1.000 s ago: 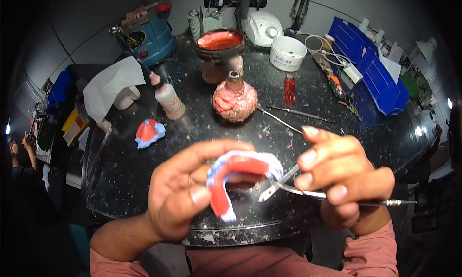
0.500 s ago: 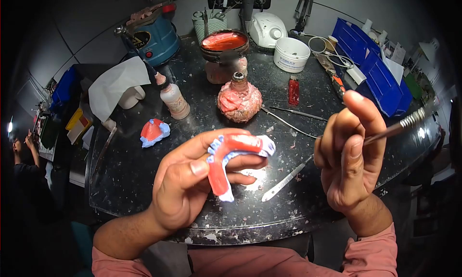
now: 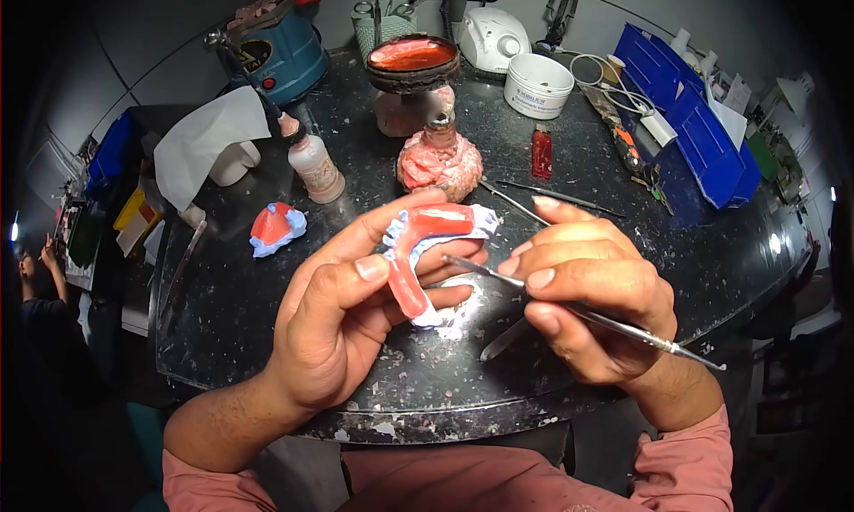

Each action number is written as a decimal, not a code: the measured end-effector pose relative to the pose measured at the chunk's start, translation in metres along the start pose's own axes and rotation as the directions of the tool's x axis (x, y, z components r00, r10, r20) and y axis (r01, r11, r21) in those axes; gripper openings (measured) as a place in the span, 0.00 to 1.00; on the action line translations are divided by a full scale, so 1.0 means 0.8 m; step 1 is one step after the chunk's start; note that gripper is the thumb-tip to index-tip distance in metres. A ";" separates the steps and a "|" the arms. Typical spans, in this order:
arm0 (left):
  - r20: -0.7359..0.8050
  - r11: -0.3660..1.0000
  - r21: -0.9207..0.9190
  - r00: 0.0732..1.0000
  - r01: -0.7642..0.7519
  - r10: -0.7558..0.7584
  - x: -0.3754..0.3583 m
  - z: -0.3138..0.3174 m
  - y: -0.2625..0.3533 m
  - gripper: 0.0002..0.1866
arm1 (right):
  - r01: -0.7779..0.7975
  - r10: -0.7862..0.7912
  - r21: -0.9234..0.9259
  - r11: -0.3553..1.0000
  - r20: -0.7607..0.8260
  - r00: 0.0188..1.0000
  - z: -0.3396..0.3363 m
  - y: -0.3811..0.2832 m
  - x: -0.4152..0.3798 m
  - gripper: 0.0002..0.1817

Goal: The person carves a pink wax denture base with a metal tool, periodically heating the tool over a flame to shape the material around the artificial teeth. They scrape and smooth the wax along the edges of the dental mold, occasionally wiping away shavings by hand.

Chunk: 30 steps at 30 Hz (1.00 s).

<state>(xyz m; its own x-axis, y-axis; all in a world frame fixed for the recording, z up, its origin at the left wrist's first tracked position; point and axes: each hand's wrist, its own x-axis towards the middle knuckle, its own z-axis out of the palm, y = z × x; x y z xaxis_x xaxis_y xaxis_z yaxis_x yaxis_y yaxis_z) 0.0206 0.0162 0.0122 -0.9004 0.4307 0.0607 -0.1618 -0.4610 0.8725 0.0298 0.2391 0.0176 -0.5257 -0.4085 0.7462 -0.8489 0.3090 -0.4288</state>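
My left hand (image 3: pixel 325 334) holds up a horseshoe-shaped denture wax-up (image 3: pixel 410 287), red wax with bluish teeth and edges, between thumb and fingers. My right hand (image 3: pixel 605 290) grips a slim metal wax carver (image 3: pixel 630 328) like a pen. Its flat tip points left, close to the inner curve of the wax-up. Under the right hand, a knife handle (image 3: pixel 503 341) lies partly hidden on the black bench (image 3: pixel 418 378). A smaller red and blue wax piece (image 3: pixel 277 230) rests left of my left hand.
Beyond the hands stand a wax-crusted burner (image 3: pixel 440 165) and a raised pan of red wax (image 3: pixel 414 58). A dropper bottle (image 3: pixel 316 169) is at left, a red lighter (image 3: pixel 542 154) and white tub (image 3: pixel 538 87) at right. Blue bins (image 3: pixel 707 138) line the right edge.
My right hand has come left and turned, bringing the carver's flat tip from the far right to beside the wax-up. The left hand with the wax-up appears slightly higher in view.
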 end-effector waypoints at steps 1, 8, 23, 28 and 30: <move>-0.017 1.000 -0.009 1.000 -0.008 0.008 0.001 0.001 0.000 0.36 | -0.002 0.002 -0.001 1.000 0.000 1.000 -0.002 0.000 0.000 0.10; 0.026 0.995 0.098 1.000 -0.010 0.007 -0.004 0.002 0.004 0.37 | -0.029 0.039 -0.222 0.975 0.041 0.998 -0.011 -0.008 0.005 0.07; 0.028 0.994 0.110 1.000 0.000 -0.004 -0.005 0.003 0.001 0.37 | -0.114 0.117 -0.091 0.989 0.027 0.993 -0.003 -0.004 -0.001 0.08; 0.059 0.994 0.107 0.998 -0.007 0.000 -0.004 0.000 0.002 0.37 | -0.104 0.106 -0.046 0.994 0.040 0.994 -0.006 -0.004 0.000 0.08; 0.039 0.993 0.114 0.999 -0.009 0.004 -0.005 0.004 0.003 0.37 | -0.088 0.090 -0.088 0.992 0.020 0.996 -0.005 -0.005 0.000 0.08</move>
<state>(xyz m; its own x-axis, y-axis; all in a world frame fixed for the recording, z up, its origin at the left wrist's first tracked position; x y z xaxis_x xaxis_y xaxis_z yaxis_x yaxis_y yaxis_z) 0.0251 0.0164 0.0155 -0.8848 0.4584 0.0831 -0.1068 -0.3733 0.9216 0.0330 0.2416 0.0215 -0.6009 -0.3965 0.6941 -0.7913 0.4179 -0.4463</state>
